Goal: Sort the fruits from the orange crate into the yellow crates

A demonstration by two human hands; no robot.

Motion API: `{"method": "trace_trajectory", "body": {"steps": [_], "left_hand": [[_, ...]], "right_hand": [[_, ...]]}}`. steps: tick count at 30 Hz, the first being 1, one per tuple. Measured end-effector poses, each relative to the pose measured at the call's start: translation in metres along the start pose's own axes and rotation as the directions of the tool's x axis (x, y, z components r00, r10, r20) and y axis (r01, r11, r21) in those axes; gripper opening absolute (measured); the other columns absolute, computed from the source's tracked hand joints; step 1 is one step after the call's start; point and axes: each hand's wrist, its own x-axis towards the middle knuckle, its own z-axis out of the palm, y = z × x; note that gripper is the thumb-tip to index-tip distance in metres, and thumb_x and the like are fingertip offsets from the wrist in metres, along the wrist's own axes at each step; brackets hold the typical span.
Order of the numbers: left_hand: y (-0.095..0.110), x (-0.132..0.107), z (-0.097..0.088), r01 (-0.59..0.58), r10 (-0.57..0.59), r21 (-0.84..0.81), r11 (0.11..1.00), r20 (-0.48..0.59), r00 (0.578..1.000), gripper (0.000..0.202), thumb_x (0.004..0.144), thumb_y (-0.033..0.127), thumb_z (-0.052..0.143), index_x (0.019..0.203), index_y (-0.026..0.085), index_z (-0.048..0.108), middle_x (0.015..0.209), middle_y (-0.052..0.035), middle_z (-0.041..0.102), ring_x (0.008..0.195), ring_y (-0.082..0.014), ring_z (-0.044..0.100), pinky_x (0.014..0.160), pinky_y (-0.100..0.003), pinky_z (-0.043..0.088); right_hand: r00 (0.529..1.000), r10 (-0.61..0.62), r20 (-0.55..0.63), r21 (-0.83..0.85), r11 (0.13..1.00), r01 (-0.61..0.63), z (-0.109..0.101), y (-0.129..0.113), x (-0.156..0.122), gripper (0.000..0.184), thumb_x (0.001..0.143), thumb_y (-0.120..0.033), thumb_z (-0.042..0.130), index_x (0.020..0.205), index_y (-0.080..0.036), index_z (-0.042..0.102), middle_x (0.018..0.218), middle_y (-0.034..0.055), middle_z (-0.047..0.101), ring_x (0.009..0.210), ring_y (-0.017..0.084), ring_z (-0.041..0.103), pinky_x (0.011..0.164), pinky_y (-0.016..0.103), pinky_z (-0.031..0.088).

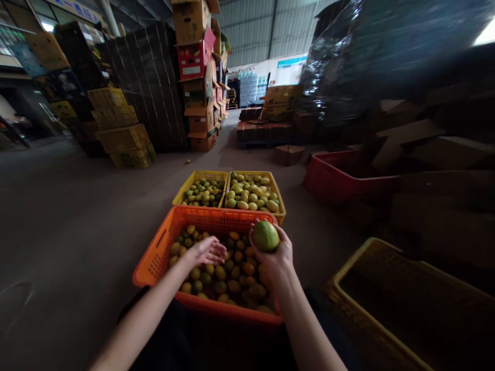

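Observation:
In my right hand (284,252) rests a green mango (266,236), held above the right side of an orange plastic crate (216,304). The fingers curl around its sides and its top stays uncovered. My left hand (207,251) hovers over the middle of the same crate, fingers stretched out and holding nothing. Under both hands lie many yellow and green mangoes (220,287), darker in the shade. Just beyond the orange crate stand two yellow crates, the left one (178,193) with smaller-looking green-yellow fruit and the right one (279,193) with paler fruit.
At lower right stands a deep yellow crate (371,252), its inside dark. Behind it is a red bin (348,183) beside loose cardboard (410,134). Stacked cartons (199,93) rise at the back, and yellow crates (124,136) are piled at left on the concrete floor (96,206).

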Motion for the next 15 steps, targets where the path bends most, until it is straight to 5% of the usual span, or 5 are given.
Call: {"method": "trace_trajectory", "body": {"steps": [3,6,9,12,15], "left_hand": [[-0.025,0.000,0.021,-0.026,-0.002,0.308,0.951,0.091,0.996,0.029,0.081,0.036,0.044,0.083,0.016,0.066,0.086,-0.0047,0.069,0.064,-0.0140,0.064,0.072,-0.028,0.045],[-0.027,-0.006,0.033,-0.100,0.020,0.454,0.886,0.180,0.984,0.032,0.082,0.040,0.043,0.082,0.018,0.066,0.088,-0.0046,0.068,0.067,-0.0154,0.064,0.075,-0.031,0.045],[-0.025,-0.016,0.034,-0.176,0.161,0.673,0.718,0.086,0.983,0.034,0.084,0.042,0.040,0.075,0.019,0.064,0.083,-0.0066,0.068,0.077,-0.0217,0.065,0.080,-0.036,0.045],[-0.029,-0.025,0.025,-0.183,0.360,0.811,0.556,-0.037,0.932,0.021,0.077,0.038,0.054,0.073,0.019,0.061,0.091,-0.0138,0.067,0.104,-0.0334,0.058,0.095,-0.048,0.035],[-0.032,-0.032,0.013,-0.123,0.376,0.921,0.368,-0.026,0.926,0.016,0.073,0.032,0.059,0.076,0.016,0.060,0.099,-0.0209,0.065,0.108,-0.0395,0.055,0.095,-0.054,0.034]], "right_hand": [[1.000,0.020,-0.017,-0.025,0.999,-0.021,-0.002,0.004,-0.003,0.018,0.076,-0.020,0.047,0.086,-0.019,0.062,0.069,0.0042,0.071,0.067,0.020,0.067,0.059,0.032,0.056],[0.997,0.052,-0.050,-0.079,0.995,-0.056,-0.005,0.009,-0.005,0.019,0.076,-0.018,0.048,0.088,-0.017,0.062,0.070,0.0056,0.070,0.065,0.020,0.067,0.059,0.034,0.056],[0.994,0.061,-0.086,-0.168,0.983,-0.075,-0.012,0.017,-0.003,0.016,0.076,-0.016,0.049,0.086,-0.017,0.061,0.065,0.0037,0.068,0.061,0.019,0.065,0.061,0.035,0.056],[0.980,0.105,-0.169,-0.319,0.935,-0.155,-0.030,0.032,0.006,0.007,0.076,-0.018,0.054,0.080,-0.017,0.059,0.060,0.0024,0.064,0.058,0.018,0.063,0.059,0.035,0.055],[0.952,0.195,-0.238,-0.433,0.855,-0.284,-0.060,0.052,0.019,0.007,0.073,-0.022,0.060,0.075,-0.017,0.055,0.058,0.0031,0.062,0.054,0.019,0.062,0.052,0.035,0.053]]}}
